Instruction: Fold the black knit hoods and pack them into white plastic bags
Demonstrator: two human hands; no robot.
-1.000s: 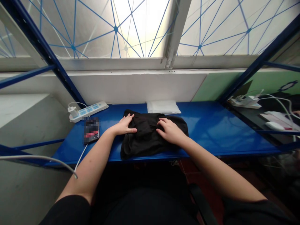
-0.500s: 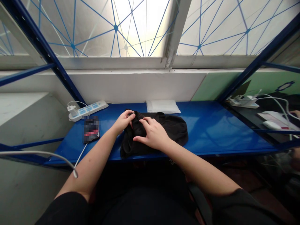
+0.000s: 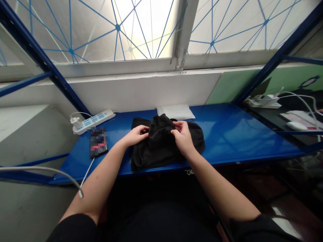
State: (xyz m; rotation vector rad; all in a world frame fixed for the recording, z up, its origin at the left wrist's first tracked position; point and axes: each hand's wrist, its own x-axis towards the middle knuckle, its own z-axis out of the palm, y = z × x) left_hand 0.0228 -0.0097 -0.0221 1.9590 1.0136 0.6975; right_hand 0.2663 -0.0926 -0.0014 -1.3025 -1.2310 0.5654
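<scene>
Hands have bunched the soft black fabric upward.

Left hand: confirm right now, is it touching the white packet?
No, the left hand is on the black fabric, apart from the white packet behind it.

The only lettering in view is a small pale print on the person's dark shirt, reading roughly "ONIM" but uncertain; the pixelated packet on the bench is unreadable.

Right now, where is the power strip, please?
In the head view, the white power strip lies back left on the blue shelf, behind the pixelated packet.
</scene>
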